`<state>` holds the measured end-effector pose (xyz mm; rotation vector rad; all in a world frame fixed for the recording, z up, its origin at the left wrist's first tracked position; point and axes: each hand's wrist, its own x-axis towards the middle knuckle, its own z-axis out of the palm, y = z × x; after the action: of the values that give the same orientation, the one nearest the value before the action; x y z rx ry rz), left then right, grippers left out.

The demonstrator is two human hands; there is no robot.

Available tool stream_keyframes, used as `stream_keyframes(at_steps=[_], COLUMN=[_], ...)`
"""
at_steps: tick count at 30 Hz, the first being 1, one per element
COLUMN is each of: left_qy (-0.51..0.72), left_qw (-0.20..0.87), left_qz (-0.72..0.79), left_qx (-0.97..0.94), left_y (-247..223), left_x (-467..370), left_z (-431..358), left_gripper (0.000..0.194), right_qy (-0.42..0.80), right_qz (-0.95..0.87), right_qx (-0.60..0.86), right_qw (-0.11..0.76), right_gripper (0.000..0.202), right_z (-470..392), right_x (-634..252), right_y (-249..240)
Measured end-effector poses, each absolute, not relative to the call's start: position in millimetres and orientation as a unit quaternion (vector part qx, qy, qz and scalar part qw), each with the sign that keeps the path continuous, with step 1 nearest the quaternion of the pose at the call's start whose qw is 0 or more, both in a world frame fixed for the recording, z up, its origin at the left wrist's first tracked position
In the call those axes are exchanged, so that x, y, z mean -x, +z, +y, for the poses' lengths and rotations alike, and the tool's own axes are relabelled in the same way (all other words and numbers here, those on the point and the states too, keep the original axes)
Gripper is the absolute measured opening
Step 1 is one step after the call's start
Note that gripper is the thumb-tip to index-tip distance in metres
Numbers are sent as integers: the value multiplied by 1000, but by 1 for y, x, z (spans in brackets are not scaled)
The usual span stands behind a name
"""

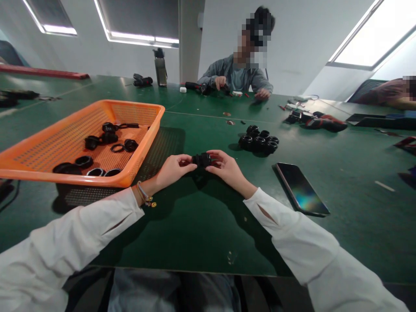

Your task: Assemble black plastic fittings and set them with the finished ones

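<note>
A small black cylindrical part (202,160) is held level between both hands, just over the green table. My left hand (175,168) pinches its left end between thumb and fingers. On its right end, the thumb and curled fingers of my right hand (226,168) are closed. Several black ring-shaped parts (259,141) stand in a cluster behind and to the right of my hands. Left of my hands is an orange basket (143,149) with black rings and black parts with straps or loops inside.
A phone (300,188) lies on the green table (201,234) at the right. Across the table sits a person (240,78) with hands near small items. A bottle (160,67), a black-and-red tool (325,122) and a red bar (42,71) are farther off.
</note>
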<state>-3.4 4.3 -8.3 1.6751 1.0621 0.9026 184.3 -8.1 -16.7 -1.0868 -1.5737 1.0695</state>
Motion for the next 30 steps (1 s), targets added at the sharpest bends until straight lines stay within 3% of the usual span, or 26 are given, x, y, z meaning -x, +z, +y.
stream_keyframes(at_steps=[9, 20, 30], left_qy=[362, 382, 368], left_qw=[488, 515, 507], left_qz=[443, 450, 447], left_qx=[-659, -622, -639], left_y=[-4, -7, -5], left_x=[5, 6, 9], left_z=[3, 4, 3], left_gripper=[28, 29, 24], right_qy=[336, 379, 349], right_qz=[-701, -664, -686], right_qx=[443, 435, 445], right_qw=[447, 476, 458], right_gripper=[34, 45, 33], right_z=[-13, -15, -19], right_x=[-189, -185, -182], right_y=[-15, -18, -12])
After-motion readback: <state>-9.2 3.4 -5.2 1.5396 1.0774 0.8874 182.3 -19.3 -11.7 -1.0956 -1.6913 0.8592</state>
